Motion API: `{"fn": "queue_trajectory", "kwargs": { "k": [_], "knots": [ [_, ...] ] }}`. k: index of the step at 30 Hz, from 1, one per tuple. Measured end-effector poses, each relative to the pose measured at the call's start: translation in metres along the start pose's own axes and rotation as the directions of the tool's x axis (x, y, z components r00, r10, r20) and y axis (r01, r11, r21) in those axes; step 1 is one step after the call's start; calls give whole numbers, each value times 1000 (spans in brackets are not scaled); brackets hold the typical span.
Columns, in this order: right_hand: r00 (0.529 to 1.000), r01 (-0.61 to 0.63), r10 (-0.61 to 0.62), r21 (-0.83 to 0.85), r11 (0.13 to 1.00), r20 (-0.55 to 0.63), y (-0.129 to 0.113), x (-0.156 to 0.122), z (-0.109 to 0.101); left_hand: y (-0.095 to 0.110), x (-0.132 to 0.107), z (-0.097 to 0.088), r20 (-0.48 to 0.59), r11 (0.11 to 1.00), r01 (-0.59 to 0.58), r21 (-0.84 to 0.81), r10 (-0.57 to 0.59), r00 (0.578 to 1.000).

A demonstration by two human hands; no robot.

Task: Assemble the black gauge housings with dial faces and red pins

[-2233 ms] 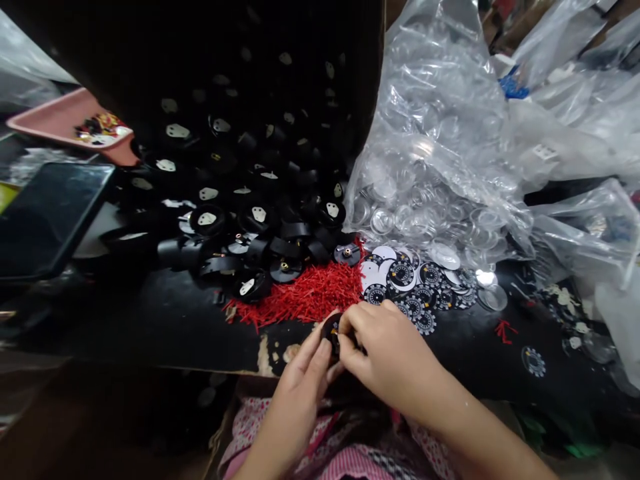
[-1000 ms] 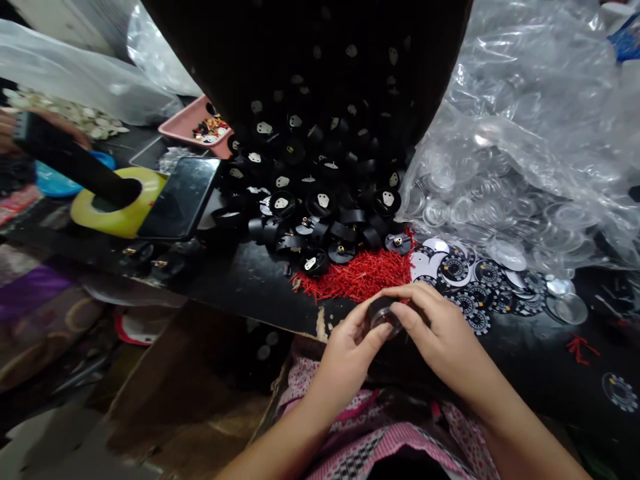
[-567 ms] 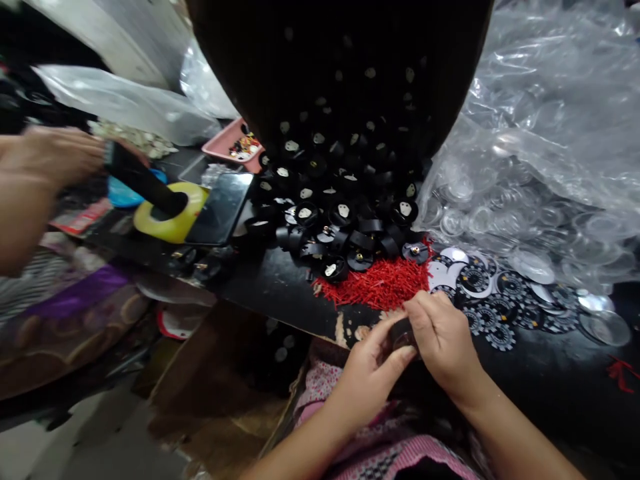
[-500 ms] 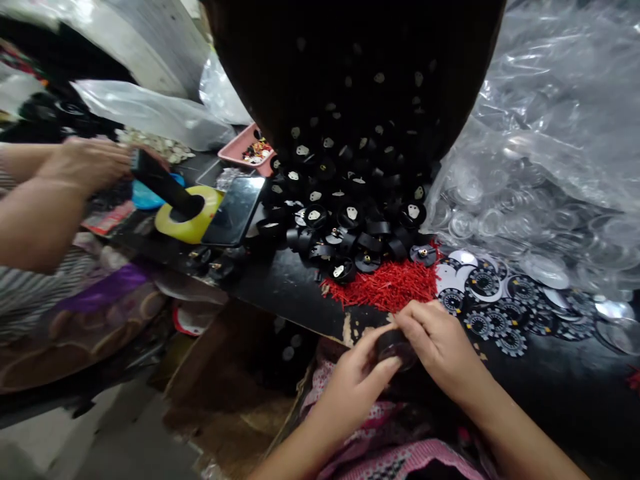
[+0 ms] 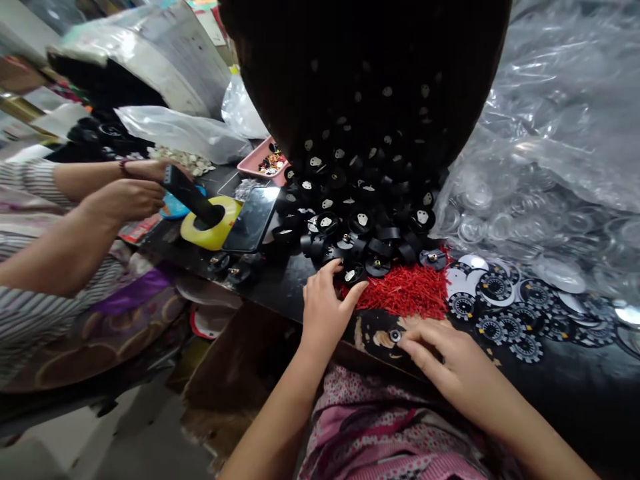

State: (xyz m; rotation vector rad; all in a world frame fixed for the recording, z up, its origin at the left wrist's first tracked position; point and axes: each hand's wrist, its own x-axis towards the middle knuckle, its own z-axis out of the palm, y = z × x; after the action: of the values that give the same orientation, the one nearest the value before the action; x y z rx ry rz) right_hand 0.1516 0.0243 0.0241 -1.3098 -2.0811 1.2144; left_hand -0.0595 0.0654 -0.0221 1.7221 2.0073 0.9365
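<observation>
small round black casing [image 5: 395,335] sits flat on the dark surface [image 5: 280,287], right at its chipped near edge, with the right hand [image 5: 440,353] laid on it, fingertips spread and pressing. left hand [image 5: 325,307] is loosely open, thumb and forefinger at the glossy black round parts [image 5: 360,220] heaped behind. beside it, a spiky pile of red plastic pins [image 5: 407,293], then printed dial discs [image 5: 495,287] fanned out flat. crinkled clear bags [image 5: 550,133] behind them.

Black round casing [image 5: 353,274] — pile's front edge; small silver-centred disc [image 5: 395,335] flat on table edge.
</observation>
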Motion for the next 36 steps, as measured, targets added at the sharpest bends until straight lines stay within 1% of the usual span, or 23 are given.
{"fn": "queue_trajectory", "kwargs": {
  "k": [2,5,7,8,9,10,11,12,13,15,17,18,19,21,22,23,25,27,29,31,33,35,36],
  "knots": [
    [1000,-17,17,19,1000,-10,5,-2,-1,1,5,4,-14,1000,1,-23,-1,1000],
    [995,-93,97,105,990,-32,9,2,2,3,-12,-3,-9,989,-43,-141,42,999],
    [983,-164,178,228,960,-46,8,6,5,10,-33,-9,82,951,-114,-287,143,986],
    [976,-186,210,284,941,-56,7,8,5,16,-44,-11,141,922,-117,-370,180,973],
    [971,-196,230,324,925,-69,6,9,5,22,-54,-11,197,888,-75,-453,182,963],
    [968,-195,237,347,917,-80,5,8,5,28,-62,-11,250,848,15,-530,139,958],
    [968,-192,236,353,915,-85,4,7,3,33,-69,-10,306,790,144,-596,58,950],
    [970,-189,231,350,918,-81,3,5,1,38,-73,-9,376,709,293,-642,-42,926],
    [974,-186,220,341,921,-61,4,2,-2,42,-76,-7,465,608,441,-660,-130,876],
    [983,-175,185,300,938,-6,8,-4,-12,48,-77,-3,654,393,675,-624,-209,727],
    [984,-164,172,138,977,-50,18,-11,-26,52,-74,0,774,212,805,-554,-225,592],
    [978,-174,172,-9,985,-119,25,-14,-33,53,-73,0,802,140,834,-533,-229,551],
    [966,-201,164,-179,963,-200,32,-16,-40,54,-72,1,815,92,846,-525,-234,531],
    [938,-268,123,-450,852,-325,47,-18,-50,56,-71,1,816,55,847,-529,-240,526],
    [930,-282,102,-509,813,-352,53,-18,-53,57,-72,2,815,47,844,-534,-234,529],
    [926,-279,86,-513,812,-368,57,-18,-54,58,-73,3,814,32,838,-544,-223,537],
    [912,-261,102,-372,891,-397,57,-18,-53,60,-75,5,813,-28,824,-565,-190,551],
    [901,-260,215,-73,963,-378,51,-19,-47,61,-77,8,822,-102,818,-566,-140,551],
    [906,-263,336,280,923,-257,42,-19,-40,62,-78,12,838,-159,823,-546,-104,536],
    [923,-244,359,510,824,-138,36,-18,-33,63,-76,14,825,-186,804,-565,-137,549],
    [938,-216,331,579,787,-100,34,-17,-29,65,-74,15,774,-161,761,-629,-217,595],
    [936,-202,321,524,828,-145,31,-16,-28,66,-72,16,724,-96,729,-677,-260,638],
    [928,-203,323,472,858,-188,29,-16,-27,67,-72,16,717,-69,728,-682,-258,647]
  ]
}}
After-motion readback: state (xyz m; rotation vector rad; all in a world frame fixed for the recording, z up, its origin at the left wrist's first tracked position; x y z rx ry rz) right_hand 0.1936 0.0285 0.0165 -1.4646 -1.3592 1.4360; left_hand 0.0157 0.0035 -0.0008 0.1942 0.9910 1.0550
